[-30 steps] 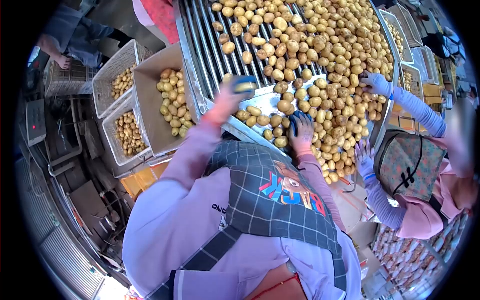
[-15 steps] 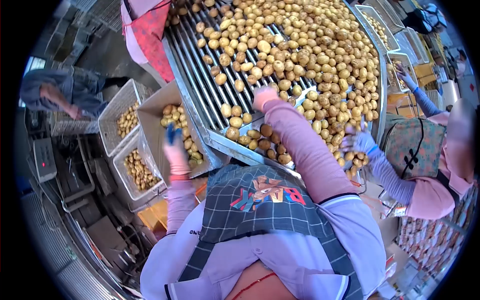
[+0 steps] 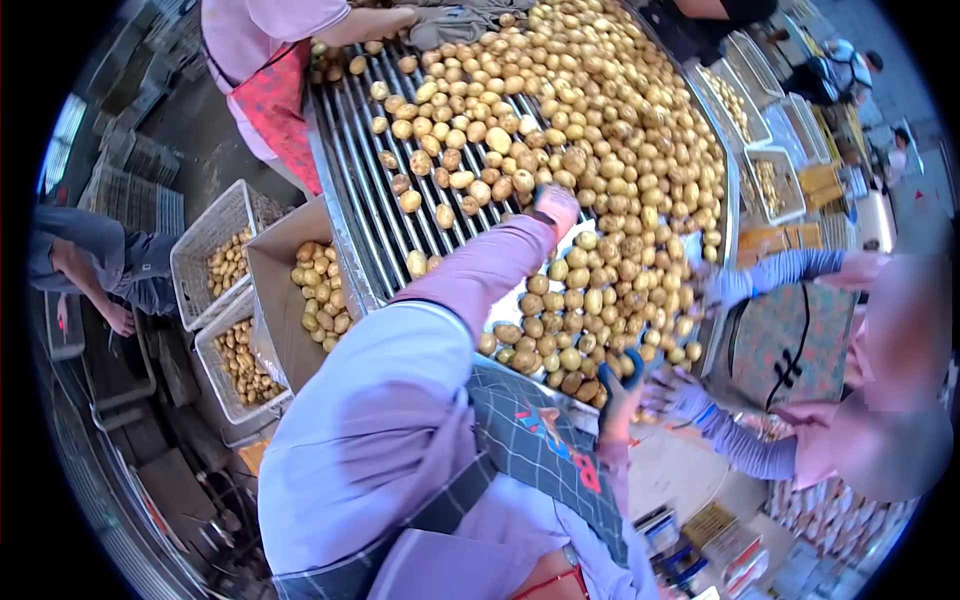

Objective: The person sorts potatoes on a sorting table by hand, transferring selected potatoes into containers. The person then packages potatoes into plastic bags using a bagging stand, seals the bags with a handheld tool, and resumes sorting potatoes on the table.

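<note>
Small yellow-brown potatoes [image 3: 640,160] cover much of a metal table with a roller bed [image 3: 365,190]. My left arm stretches across it, and my left hand [image 3: 558,206] is down among the potatoes beside a bare white patch [image 3: 505,305]. Its back faces me, so its fingers are mostly hidden. My right hand [image 3: 620,385], with dark blue on its fingers, is at the near right edge of the table beside several potatoes. Thumb and fingers are spread there, and I see nothing held between them.
A co-worker's gloved hands [image 3: 680,395] work at the right edge, close to my right hand. A cardboard box [image 3: 275,265] and white crates [image 3: 185,285] with potatoes stand at left. Another person in a red apron [image 3: 280,115] reaches over grey cloth [image 3: 460,25].
My view and body have turned right. My left hand has left the cardboard box and now reaches over the table. My right hand has moved from the rollers to the near right edge.
</note>
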### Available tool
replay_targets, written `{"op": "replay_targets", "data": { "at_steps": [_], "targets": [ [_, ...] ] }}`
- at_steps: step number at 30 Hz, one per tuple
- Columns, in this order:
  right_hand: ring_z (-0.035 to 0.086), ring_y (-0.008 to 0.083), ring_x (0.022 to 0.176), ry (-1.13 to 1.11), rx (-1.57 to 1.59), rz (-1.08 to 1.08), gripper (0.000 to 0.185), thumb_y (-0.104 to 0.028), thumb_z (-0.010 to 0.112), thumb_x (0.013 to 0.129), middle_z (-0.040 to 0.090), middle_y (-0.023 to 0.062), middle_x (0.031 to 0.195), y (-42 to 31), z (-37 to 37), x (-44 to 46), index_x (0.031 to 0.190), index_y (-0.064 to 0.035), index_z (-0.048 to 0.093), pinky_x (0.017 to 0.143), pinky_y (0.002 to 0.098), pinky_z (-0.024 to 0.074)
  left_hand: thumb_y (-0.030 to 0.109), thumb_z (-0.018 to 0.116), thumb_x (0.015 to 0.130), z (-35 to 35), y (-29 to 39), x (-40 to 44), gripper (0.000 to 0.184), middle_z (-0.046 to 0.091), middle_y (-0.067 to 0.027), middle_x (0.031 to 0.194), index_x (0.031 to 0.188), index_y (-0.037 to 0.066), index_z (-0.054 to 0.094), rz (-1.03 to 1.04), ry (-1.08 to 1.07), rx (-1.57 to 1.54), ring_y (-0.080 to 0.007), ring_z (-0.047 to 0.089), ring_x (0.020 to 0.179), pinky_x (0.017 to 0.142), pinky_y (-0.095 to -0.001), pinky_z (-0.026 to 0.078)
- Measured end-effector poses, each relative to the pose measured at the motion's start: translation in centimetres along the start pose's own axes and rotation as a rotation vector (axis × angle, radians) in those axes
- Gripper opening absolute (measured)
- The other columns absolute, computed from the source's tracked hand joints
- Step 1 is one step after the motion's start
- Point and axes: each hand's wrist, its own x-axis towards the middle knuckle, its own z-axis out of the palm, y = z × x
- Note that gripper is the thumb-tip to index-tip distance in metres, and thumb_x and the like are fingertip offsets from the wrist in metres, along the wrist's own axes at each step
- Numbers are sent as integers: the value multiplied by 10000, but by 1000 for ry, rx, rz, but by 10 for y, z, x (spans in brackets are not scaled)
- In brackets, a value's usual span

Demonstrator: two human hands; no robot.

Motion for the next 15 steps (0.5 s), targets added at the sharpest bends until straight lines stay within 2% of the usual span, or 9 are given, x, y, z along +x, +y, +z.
{"op": "replay_targets", "data": {
  "at_steps": [3, 5, 7, 8, 10, 11, 13, 14, 15],
  "targets": [
    [541, 175, 984, 168, 20, -42, 532, 56, 641, 801, 510, 71, 1141, -12, -40, -24, 1297, -33, 473, 797, 278, 511, 166, 557, 793, 25, 16, 31, 199, 718, -78, 896, 877, 122, 732, -55, -48, -5, -236, 693, 860, 732, -371, 517],
    [542, 158, 942, 263, 61, 13, 510, 26, 639, 822, 511, 66, 1123, -14, -50, -33, 1301, -36, 474, 786, 263, 497, 162, 569, 776, 10, 18, 13, 207, 716, -94, 914, 894, 106, 730, 73, -46, -62, -242, 692, 880, 708, -399, 530],
    [543, 151, 934, 265, 128, 32, 503, 17, 637, 832, 511, 66, 1118, -22, -38, -35, 1304, -38, 472, 790, 253, 488, 203, 621, 763, -16, 20, -25, 202, 713, -112, 918, 888, 81, 722, 19, -86, -336, -257, 690, 885, 735, -398, 532],
    [544, 143, 926, 282, 196, 40, 495, 7, 634, 841, 512, 65, 1113, -27, -28, -32, 1306, -40, 471, 794, 244, 478, 248, 690, 758, -38, 15, -53, 230, 709, -122, 916, 885, 57, 708, -49, -33, -605, -242, 687, 837, 723, -371, 532],
    [534, 185, 1038, 150, 91, -149, 537, 13, 666, 813, 520, 83, 1175, -37, 2, -20, 1308, -17, 459, 904, 307, 456, 295, 699, 846, -20, 2, -90, 264, 662, -26, 789, 905, 39, 677, -334, -267, -1641, -135, 629, 728, 701, -271, 519],
    [522, 204, 1086, 67, -46, -270, 564, 11, 685, 795, 517, 91, 1211, -49, 26, -19, 1310, -7, 454, 949, 339, 443, 326, 670, 885, -44, 1, -133, 310, 641, 1, 828, 1017, 47, 638, -492, -339, -2224, -121, 627, 760, 748, -279, 530],
    [474, 241, 1213, -225, -107, -246, 611, -7, 702, 777, 493, 124, 1317, -61, 72, -22, 1328, 18, 440, 1032, 379, 393, 382, 597, 926, -43, -2, -205, 467, 585, -79, 1230, 1268, 73, 524, -301, -377, -2865, -230, 580, 1101, 950, -456, 490],
    [456, 253, 1250, -478, -382, -414, 623, -27, 701, 777, 473, 139, 1355, -65, 94, -17, 1341, 14, 437, 1048, 382, 381, 393, 575, 933, -41, -5, -235, 514, 531, -102, 1325, 1327, 78, 479, -259, -437, -3078, -270, 524, 1196, 990, -527, 448],
    [438, 264, 1287, -725, -660, -586, 636, -46, 701, 778, 452, 154, 1393, -70, 117, -10, 1353, 10, 435, 1064, 386, 370, 288, 575, 917, -39, -8, -259, 414, 540, -99, 1271, 1263, 79, 482, -201, -387, -3155, -252, 534, 1161, 959, -488, 468]
  ]
}}
